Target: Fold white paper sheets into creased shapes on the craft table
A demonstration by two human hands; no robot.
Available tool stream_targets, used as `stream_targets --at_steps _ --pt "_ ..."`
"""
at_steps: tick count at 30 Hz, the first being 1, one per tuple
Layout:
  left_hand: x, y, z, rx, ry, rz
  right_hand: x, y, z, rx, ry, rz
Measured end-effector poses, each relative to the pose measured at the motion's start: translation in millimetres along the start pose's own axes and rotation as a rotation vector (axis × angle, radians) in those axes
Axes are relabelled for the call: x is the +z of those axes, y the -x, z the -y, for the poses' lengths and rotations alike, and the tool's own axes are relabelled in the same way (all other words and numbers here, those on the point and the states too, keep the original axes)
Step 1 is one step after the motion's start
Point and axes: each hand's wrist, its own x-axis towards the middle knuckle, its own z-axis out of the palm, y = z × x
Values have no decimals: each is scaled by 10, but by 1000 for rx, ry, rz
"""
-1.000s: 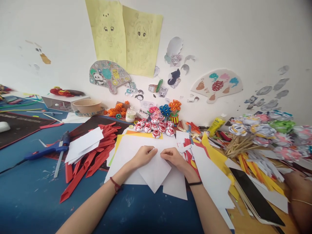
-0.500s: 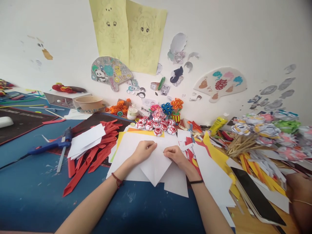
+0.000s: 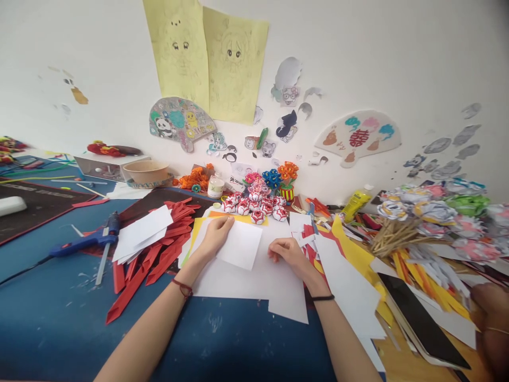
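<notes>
My left hand [image 3: 214, 236] is closed on the upper left corner of a small white sheet of paper [image 3: 240, 246], thumb on top. The sheet lies flat and nearly square, tilted a little, above larger white sheets [image 3: 234, 284]. To its right, my right hand [image 3: 288, 255] hovers apart from it with fingers loosely bent and nothing in them. Red-and-white folded paper flowers [image 3: 257, 207] sit just beyond both hands. Left of my left hand, a stack of cut white papers [image 3: 141, 233] rests on red folded paper strips [image 3: 153, 265].
A blue hot glue gun [image 3: 89, 241] lies at the left. On the right are a phone [image 3: 423, 318], yellow paper [image 3: 350, 249] and a bundle of paper flowers on sticks [image 3: 392, 233]. Another person's arm [image 3: 493, 318] shows at the right edge. A glue bottle [image 3: 357, 202] stands by the wall.
The white sheet has turned from a point-down position to lying squarer, higher and further left. My left hand has moved up and left with it; my right hand has let go.
</notes>
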Motion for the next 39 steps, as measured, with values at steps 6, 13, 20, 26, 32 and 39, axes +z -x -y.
stream_targets --at_steps 6,13,20,26,32,39 --pt "147 97 -2 -140 244 69 77 0 12 -64 -124 65" --pt "193 216 -91 -272 400 145 107 21 43 -115 -136 117" --pt "308 268 -60 -274 370 193 165 2 67 -123 -96 2" --pt "371 209 117 -170 137 136 132 -28 -10 -234 61 -186" --pt "297 188 24 -31 71 177 71 -36 -53 -168 169 -392" --pt "263 254 -140 28 140 315 65 -38 -53 -20 7 -358"
